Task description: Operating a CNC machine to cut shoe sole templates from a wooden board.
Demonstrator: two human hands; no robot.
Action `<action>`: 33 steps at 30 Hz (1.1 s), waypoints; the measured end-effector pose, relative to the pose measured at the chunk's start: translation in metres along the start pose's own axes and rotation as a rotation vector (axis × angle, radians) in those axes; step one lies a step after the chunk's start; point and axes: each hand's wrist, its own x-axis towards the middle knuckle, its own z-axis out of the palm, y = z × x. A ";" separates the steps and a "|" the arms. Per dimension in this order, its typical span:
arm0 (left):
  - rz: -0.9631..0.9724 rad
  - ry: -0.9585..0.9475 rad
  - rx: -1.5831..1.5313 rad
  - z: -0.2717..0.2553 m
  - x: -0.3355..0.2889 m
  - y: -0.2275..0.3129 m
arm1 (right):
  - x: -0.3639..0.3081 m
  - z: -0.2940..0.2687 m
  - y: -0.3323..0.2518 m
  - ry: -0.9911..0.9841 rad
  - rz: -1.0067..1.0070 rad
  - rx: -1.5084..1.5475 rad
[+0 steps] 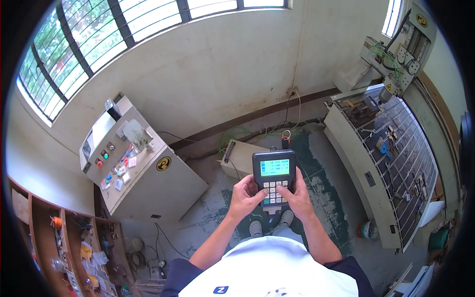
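Observation:
A black handheld controller [257, 171] with a lit blue screen and a pad of pale keys is held upright in front of my body. My left hand [244, 197] grips its left side, the thumb resting at the left edge of the keys. On the other side my right hand [298, 197] wraps the case, with its thumb on the upper right keys. The fingers behind the case are hidden. A small drive with a ring [285, 141] sticks out of the controller's top edge.
To the right stands a CNC router [354, 173] with a slotted bed and a spindle head [388, 91]. A control cabinet [153, 190] with buttons and small items is at left. Beyond the controller sits a beige box [242, 157]. Wooden shelves [32, 218] hold parts; cables cross the floor.

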 end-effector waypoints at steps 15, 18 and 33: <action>0.017 0.034 -0.001 -0.002 -0.009 0.003 | -0.004 -0.001 0.004 -0.016 0.012 -0.002; 0.007 0.014 -0.008 0.003 -0.005 0.001 | -0.006 -0.007 0.003 0.011 0.007 -0.004; -0.022 -0.124 -0.039 0.036 0.021 -0.006 | -0.013 -0.040 -0.004 0.147 -0.024 0.020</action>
